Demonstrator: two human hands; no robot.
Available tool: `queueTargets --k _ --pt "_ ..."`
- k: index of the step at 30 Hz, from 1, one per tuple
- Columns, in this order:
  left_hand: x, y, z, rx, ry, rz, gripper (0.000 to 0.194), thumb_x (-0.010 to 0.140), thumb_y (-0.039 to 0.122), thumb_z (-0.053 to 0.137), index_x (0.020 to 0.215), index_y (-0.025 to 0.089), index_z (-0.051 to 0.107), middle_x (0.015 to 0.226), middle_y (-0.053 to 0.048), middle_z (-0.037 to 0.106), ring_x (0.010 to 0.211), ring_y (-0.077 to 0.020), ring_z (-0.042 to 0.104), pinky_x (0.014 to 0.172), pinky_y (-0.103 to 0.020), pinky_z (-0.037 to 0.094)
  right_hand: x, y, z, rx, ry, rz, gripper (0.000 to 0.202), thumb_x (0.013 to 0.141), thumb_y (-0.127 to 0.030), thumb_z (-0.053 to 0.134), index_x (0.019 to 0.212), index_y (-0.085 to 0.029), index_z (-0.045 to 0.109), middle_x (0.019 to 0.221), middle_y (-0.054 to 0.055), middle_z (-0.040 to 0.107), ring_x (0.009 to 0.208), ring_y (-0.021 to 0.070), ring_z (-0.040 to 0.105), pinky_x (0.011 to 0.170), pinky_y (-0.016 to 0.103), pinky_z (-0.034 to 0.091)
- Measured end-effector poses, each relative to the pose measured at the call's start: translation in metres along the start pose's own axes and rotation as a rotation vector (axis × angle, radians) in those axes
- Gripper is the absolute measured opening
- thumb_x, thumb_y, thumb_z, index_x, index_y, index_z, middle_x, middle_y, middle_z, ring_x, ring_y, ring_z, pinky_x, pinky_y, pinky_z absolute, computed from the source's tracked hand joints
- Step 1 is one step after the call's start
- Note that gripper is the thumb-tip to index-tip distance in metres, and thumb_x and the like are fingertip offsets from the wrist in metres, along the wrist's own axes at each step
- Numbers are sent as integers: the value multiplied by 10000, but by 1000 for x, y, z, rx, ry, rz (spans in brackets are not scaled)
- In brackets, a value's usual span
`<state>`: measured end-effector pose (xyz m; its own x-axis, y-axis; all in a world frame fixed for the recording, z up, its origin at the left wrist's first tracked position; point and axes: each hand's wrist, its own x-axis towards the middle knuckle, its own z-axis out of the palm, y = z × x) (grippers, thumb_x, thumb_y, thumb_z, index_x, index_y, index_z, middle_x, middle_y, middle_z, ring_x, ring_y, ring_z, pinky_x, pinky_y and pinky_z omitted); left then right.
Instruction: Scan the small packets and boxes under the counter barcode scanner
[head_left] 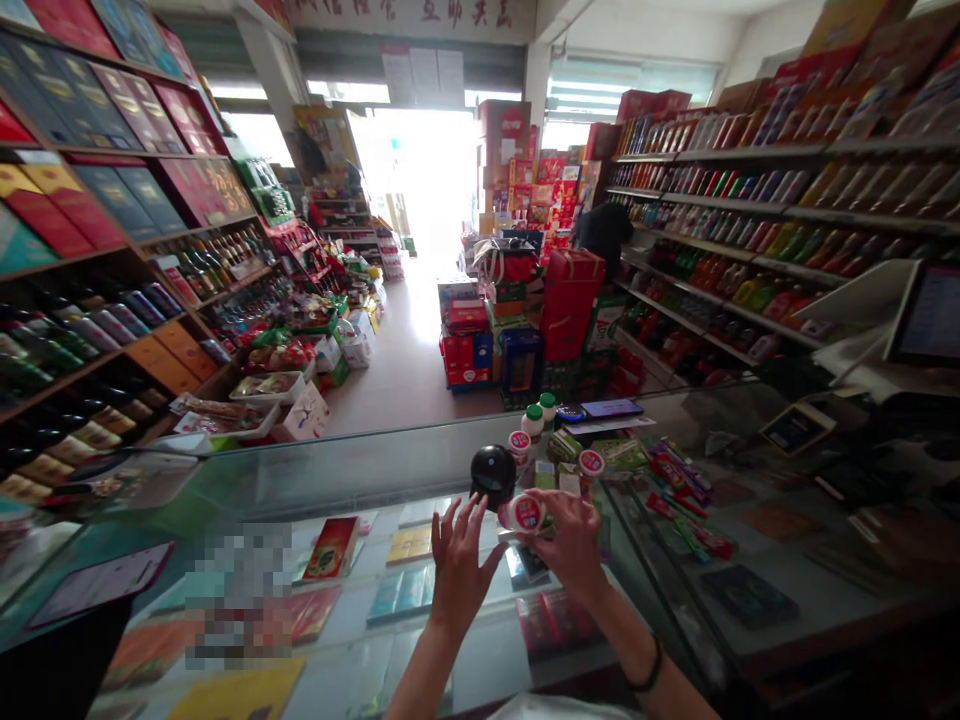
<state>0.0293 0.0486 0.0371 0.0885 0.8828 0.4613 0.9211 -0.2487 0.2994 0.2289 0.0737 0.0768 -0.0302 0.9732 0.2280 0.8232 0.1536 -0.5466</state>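
On the glass counter, my right hand (568, 540) is wrapped round a small white tub with a red and white lid (527, 513). My left hand (463, 553) has its fingers spread, the tips by the base of a round black object (493, 470); whether they touch it is unclear. Behind the held tub stands another red-lidded tub (519, 441), and a third (591, 464) is to the right. Two white bottles with green caps (533, 414) stand farther back.
Colourful small packets (679, 480) lie right of the tubs. A phone (611, 408) rests at the counter's far edge, and a tablet (105, 583) at the left. A monitor (930, 315) stands at the right. Beyond the counter, a person in dark clothes (602, 235) is near the shelves.
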Motion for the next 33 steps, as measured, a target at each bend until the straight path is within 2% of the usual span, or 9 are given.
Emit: queueTargets --k 4,9,15,19,22,24,27,29,33 --pt "2 -1 -24 -85 0 -11 581 949 438 611 1487 274 466 1395 -57 654 1349 -269 536 1246 -491 147 -15 -2 -10 259 -4 51 522 806 -516 702 1301 -365 629 1269 34 681 1178 315 606 1089 586 356" --pt "9 -1 -47 -187 20 -10 522 960 424 593 1456 289 503 1345 -60 685 1285 -261 591 1207 -495 241 -26 -21 -20 444 21 5 537 799 -464 717 1313 -345 624 1235 41 682 1153 279 633 1025 484 490" --pt "15 -6 -59 -274 44 29 546 962 418 591 1480 296 467 1381 -62 662 1280 -255 594 1172 -467 314 -30 -34 -18 568 -6 53 543 798 -498 714 1302 -312 634 1258 70 681 1183 291 624 985 443 532" --pt "16 -9 -63 -321 31 48 548 948 445 611 1459 289 488 1363 -66 669 1263 -261 597 1144 -453 348 -29 -36 -14 742 -71 86 512 837 -562 664 1244 -252 656 1122 83 724 1047 265 680 884 412 573" --pt "16 -9 -66 -369 -11 11 466 935 472 620 1355 274 586 1264 -72 716 1192 -267 629 1069 -438 417 -28 -38 -13 725 -42 138 487 868 -610 604 1150 -225 701 1075 91 737 1046 278 683 946 457 545" --pt "16 -9 -68 -400 -30 -34 421 929 496 615 1271 253 636 1199 -78 736 1128 -265 655 1007 -426 460 -28 -39 -15 645 -15 149 505 866 -615 607 1217 -261 686 1184 81 719 1170 300 637 1066 527 461" --pt "18 -8 -71 -435 -68 -92 390 938 535 575 1166 236 678 1107 -75 756 1043 -255 680 975 -433 480 -30 -39 -21 557 -58 81 574 838 -590 667 1357 -352 609 1357 44 649 1307 312 550 1155 593 342" --pt "20 -8 -73 -452 -130 -105 373 963 546 521 1088 245 701 1032 -59 764 998 -243 686 981 -439 477 -30 -38 -23 543 -77 56 575 813 -574 708 1337 -349 630 1347 51 655 1290 314 562 1141 585 366" --pt "23 -8 -75 -469 -211 -106 387 993 529 448 983 264 730 933 -38 763 924 -229 687 936 -433 497 -30 -38 -22 656 -90 131 572 767 -572 757 1240 -257 688 1190 89 715 1162 299 638 998 484 524"
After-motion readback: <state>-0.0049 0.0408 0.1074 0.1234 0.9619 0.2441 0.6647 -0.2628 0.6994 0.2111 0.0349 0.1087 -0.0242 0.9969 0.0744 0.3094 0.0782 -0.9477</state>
